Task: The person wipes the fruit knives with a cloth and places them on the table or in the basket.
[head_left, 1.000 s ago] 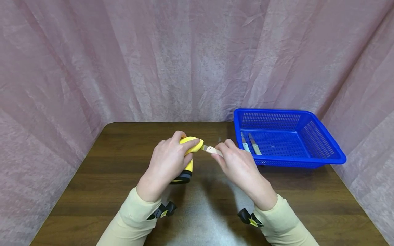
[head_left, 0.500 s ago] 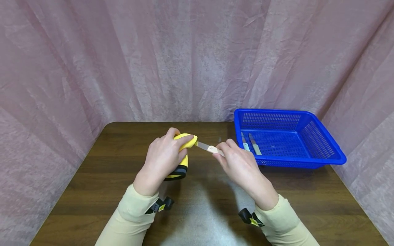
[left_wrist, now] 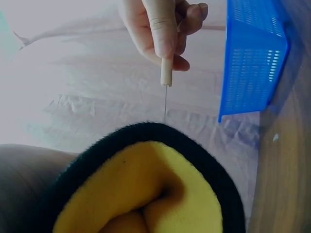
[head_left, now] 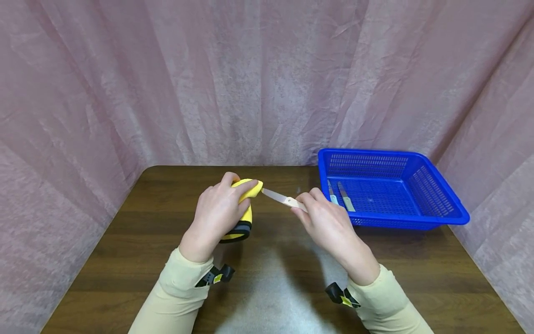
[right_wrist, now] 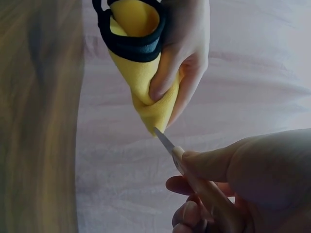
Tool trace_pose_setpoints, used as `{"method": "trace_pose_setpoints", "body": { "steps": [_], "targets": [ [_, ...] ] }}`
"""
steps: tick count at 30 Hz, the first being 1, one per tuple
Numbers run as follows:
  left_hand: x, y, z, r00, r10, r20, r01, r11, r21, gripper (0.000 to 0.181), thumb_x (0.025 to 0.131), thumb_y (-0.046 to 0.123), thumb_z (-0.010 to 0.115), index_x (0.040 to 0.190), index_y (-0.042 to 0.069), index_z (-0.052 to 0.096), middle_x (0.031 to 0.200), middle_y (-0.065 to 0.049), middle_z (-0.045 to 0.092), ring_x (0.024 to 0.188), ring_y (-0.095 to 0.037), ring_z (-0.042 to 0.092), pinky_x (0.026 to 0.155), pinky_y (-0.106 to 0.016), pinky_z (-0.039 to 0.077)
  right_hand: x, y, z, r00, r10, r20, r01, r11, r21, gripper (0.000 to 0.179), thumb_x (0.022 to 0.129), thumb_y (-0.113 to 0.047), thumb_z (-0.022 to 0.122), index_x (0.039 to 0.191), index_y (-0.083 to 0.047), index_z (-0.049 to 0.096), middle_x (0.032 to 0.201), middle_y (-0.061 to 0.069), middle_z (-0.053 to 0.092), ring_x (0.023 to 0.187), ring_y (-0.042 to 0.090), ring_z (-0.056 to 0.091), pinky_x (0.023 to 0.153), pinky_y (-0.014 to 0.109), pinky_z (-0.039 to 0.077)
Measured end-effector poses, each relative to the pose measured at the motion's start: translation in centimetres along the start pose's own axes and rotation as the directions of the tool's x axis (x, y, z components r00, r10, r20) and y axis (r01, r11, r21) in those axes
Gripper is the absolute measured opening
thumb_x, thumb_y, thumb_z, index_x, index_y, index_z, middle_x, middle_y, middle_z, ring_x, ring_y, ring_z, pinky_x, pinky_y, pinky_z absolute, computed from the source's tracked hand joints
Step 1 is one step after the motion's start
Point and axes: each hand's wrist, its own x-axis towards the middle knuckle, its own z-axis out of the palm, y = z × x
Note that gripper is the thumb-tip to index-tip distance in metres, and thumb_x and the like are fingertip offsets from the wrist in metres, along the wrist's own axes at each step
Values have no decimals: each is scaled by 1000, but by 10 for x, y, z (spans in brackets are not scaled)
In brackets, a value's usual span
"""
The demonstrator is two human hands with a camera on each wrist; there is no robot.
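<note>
My left hand (head_left: 219, 206) holds a yellow cloth with black and grey trim (head_left: 247, 215), fingers and thumb pinching its folded end. In the right wrist view the cloth (right_wrist: 146, 109) hangs folded, its trimmed opening upward in that view. Between the thumb and fingers of my right hand (head_left: 327, 220) is a small knife (head_left: 275, 196) with a cream handle. Its blade points left, and the tip is right at the cloth's pinched end. In the left wrist view the trimmed edge hides the lower blade, and the knife handle (left_wrist: 166, 73) shows edge-on.
A blue perforated basket (head_left: 396, 219) stands at the right rear of the wooden table (head_left: 137, 241). Inside lie two more knives, one with a light blue handle (head_left: 333, 199) and one with a pale green handle (head_left: 348, 203). Pink curtains (head_left: 233, 83) hang behind and along the sides.
My left hand has drawn the cloth leftward and slightly away along the blade, baring more of it. The right hand with the knife has stayed almost in place.
</note>
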Motion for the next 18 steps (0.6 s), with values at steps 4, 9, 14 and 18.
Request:
{"method": "trace_pose_setpoints", "body": {
  "steps": [4,9,14,18],
  "targets": [
    [0,-1,4,1000,-1,-4,1,1000,-12,49,100,17,80,147,27,73,128,-21,65,57,-34,53,56,-50,52,-3,6,-1,1000,17,-5,-17,1000,-2,16,107,-25,75,114,-10,76,95,5,60,65,23,55,53,41,49],
    [-1,-7,7,1000,-8,-9,8,1000,-17,52,102,18,76,153,28,67,132,-22,64,58,-37,56,59,-53,54,-5,17,-2,998,52,-44,-52,999,9,15,107,-25,75,114,-11,75,96,8,57,64,27,55,53,46,49],
    [-1,-11,10,1000,-13,-2,13,999,-43,53,103,18,73,155,29,65,135,-20,62,62,-38,58,60,-53,54,-4,31,-5,995,67,-79,-66,998,3,15,108,-25,74,113,-10,75,97,11,56,73,33,58,58,53,51],
    [-5,-14,12,999,-15,32,17,998,-63,54,104,21,74,157,30,63,137,-20,61,65,-36,59,62,-51,54,-4,43,-9,996,79,-35,-79,997,-16,19,109,-27,73,116,-9,75,94,10,57,79,33,57,62,52,50]
  ]
}}
